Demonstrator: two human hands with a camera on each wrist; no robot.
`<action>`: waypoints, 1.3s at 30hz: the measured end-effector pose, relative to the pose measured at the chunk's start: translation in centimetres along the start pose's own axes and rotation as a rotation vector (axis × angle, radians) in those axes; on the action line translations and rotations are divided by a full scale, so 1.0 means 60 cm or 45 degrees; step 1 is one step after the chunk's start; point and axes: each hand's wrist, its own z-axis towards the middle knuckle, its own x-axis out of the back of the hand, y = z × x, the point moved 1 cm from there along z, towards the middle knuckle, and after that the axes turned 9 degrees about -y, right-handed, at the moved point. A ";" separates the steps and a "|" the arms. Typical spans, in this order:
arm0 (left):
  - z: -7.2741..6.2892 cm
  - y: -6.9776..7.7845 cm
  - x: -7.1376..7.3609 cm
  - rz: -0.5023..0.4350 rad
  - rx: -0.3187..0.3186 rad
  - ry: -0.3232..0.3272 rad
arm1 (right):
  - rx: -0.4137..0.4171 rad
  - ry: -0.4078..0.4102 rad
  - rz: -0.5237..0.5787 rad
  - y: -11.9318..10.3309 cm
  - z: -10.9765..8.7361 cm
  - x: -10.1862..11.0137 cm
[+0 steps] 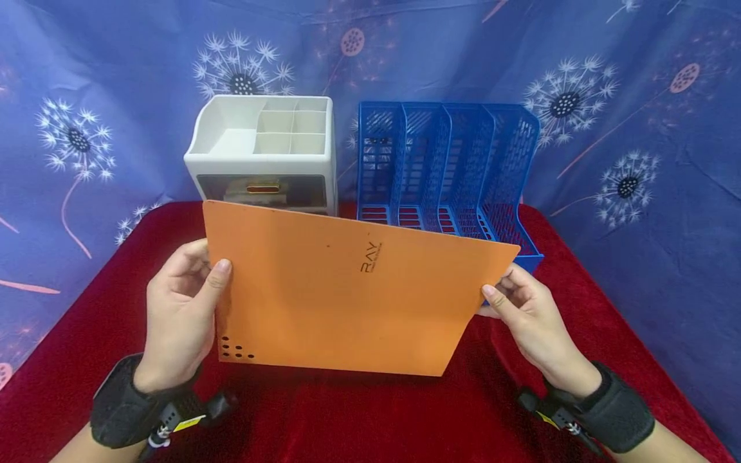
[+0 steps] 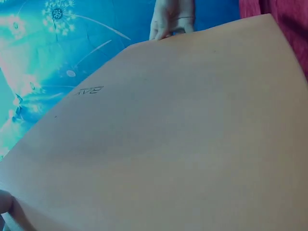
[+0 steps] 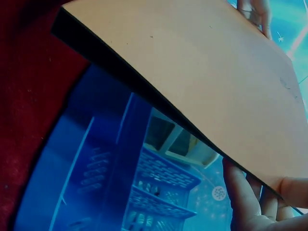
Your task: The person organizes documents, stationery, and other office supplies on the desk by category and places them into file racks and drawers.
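Observation:
An orange folder (image 1: 347,296), marked "RAY" and dotted with several dark spots at its lower left corner, is held up in front of the head camera. My left hand (image 1: 184,308) grips its left edge, thumb on the front face. The right hand (image 1: 529,312) pinches the right edge, thumb in front and fingers behind. In the right wrist view the folder (image 3: 207,77) shows a dark edge along its side. Behind it stands a blue file rack (image 1: 425,167) with upright mesh dividers; the folder hides part of its base.
A white desk organizer (image 1: 260,164) with top compartments and a dark drawer front stands left of the rack. Red cloth (image 1: 370,418) covers the table. A blue dandelion-print curtain (image 1: 434,51) hangs behind and at the sides.

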 end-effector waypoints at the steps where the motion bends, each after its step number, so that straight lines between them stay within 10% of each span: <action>1: 0.001 0.001 -0.001 -0.016 -0.042 0.003 | -0.001 -0.013 0.000 0.003 0.000 -0.001; 15: 0.004 0.026 -0.024 0.144 -0.361 -0.077 | 0.066 0.056 0.063 -0.016 0.021 0.022; 20: 0.007 0.031 -0.029 0.167 -0.406 -0.075 | 0.247 0.118 -0.079 -0.067 0.025 0.026; 29: 0.015 0.042 -0.041 0.216 -0.498 -0.114 | 0.403 -0.020 -0.833 -0.121 0.047 -0.038; 39: 0.014 0.057 -0.047 0.261 -0.588 -0.185 | 0.468 -0.188 -0.752 -0.128 0.077 -0.072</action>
